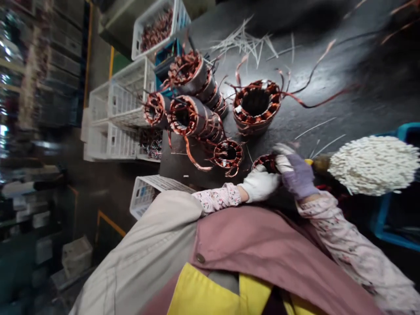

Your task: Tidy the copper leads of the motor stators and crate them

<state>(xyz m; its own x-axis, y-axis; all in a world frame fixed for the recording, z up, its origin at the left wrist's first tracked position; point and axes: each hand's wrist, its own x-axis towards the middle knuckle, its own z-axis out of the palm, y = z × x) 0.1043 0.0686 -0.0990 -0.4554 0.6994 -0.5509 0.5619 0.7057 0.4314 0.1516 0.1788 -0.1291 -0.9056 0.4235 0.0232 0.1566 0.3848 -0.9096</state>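
A small motor stator with copper windings sits on the dark table close to my body, partly covered by my hands. My left hand, in a white glove, is closed on its near side. My right hand wears a purple and white glove and is at the stator's right side; motion smears its fingers, so their grip is unclear. Just left of these lies another small stator with copper leads. Farther back stands a larger stator, its long wire ends spreading to the right.
Several wound stators lie in rows at the left. White plastic crates stand beyond the table's left edge. Thin white strips are scattered at the back. At the right, a large bundle of white strips lies by a blue frame.
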